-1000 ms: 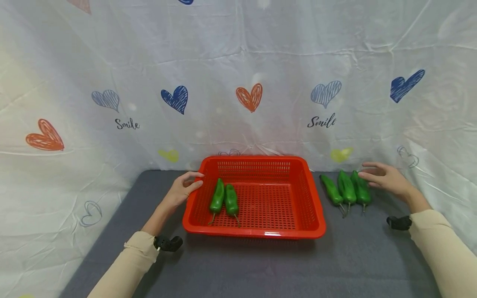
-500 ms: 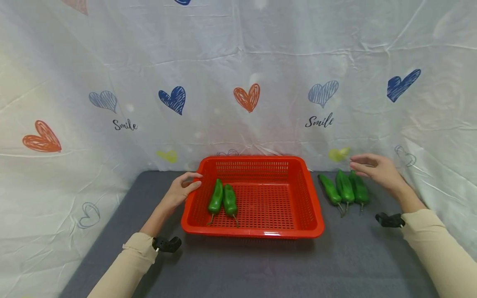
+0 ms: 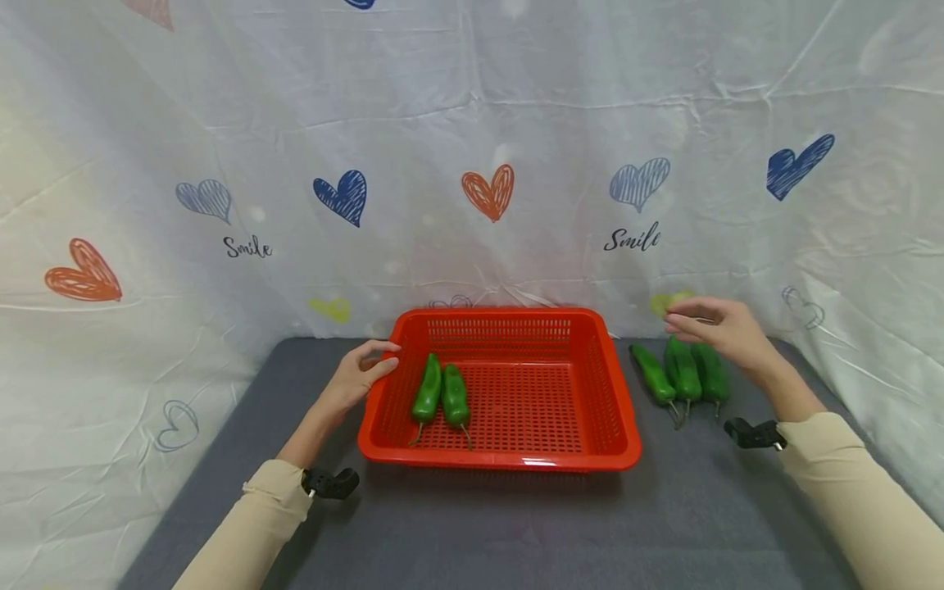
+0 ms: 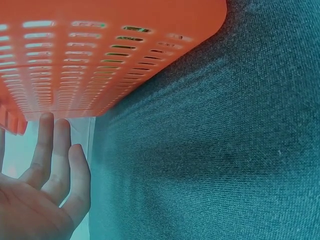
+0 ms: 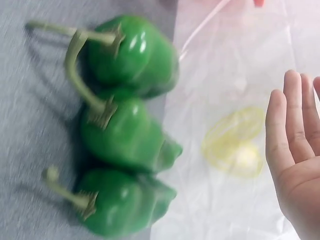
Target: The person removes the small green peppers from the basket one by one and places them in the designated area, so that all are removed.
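Two green peppers lie side by side in the left part of a red plastic basket, at the centre of the head view. Three more peppers lie in a row on the dark grey cloth, right of the basket. All are glossy, long and slightly wrinkled, with thin stems pointing to the lower edge of the frame. The basket has slotted walls and a perforated bottom. On the white curtain, with its printed hearts, the word "Smile" can be read twice, at centre left and right of centre. The left hand is at the basket's left rim, fingers loosely extended; firm contact I cannot tell. The right hand is above the three peppers, fingers gently bent, palm bare, with a narrow space between thumb and fingers.
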{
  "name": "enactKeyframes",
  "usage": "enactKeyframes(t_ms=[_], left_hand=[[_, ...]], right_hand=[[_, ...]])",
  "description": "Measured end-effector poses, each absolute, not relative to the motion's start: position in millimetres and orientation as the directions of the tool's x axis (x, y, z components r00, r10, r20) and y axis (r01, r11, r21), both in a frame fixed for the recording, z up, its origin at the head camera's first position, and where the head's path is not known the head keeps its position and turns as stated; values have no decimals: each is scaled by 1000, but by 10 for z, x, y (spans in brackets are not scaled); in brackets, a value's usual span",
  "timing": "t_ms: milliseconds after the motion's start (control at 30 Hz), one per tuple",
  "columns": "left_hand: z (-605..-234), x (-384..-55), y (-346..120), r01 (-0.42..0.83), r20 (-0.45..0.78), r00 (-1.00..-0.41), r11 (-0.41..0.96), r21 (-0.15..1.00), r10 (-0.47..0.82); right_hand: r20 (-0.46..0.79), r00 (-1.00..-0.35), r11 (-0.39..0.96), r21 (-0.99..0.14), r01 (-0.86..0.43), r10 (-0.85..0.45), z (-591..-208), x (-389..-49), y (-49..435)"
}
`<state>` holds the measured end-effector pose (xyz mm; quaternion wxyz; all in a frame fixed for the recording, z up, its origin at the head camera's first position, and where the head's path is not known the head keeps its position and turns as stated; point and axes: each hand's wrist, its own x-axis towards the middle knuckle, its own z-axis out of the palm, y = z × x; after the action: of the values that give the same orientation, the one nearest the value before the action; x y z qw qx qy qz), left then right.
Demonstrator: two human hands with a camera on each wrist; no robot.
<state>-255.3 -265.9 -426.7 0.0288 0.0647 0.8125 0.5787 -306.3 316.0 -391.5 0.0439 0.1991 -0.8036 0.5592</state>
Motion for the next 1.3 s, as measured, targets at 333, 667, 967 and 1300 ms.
enactKeyframes(t_ms=[333,667,967,1300], left_hand=[[-4256,-2542,-2652,59,18,-991,315,947,130],[-4282,-2560,-2672,60,21,-991,294,954,134],[-4298,-2577,-2665,62,24,-990,284,957,136],[-4291,-2564,-2651,64,27,-991,296,953,127]], right_hand=[[267,-917,297,-887,-353,-295,-3753,-2995,2874],[214,-905,318,-886,-338,-367,-3620,-3012,2560],[189,-892,299,-896,-328,-411,-3569,-3069,2273],[223,-848,237,-898,-370,-481,-3519,-3151,1930]])
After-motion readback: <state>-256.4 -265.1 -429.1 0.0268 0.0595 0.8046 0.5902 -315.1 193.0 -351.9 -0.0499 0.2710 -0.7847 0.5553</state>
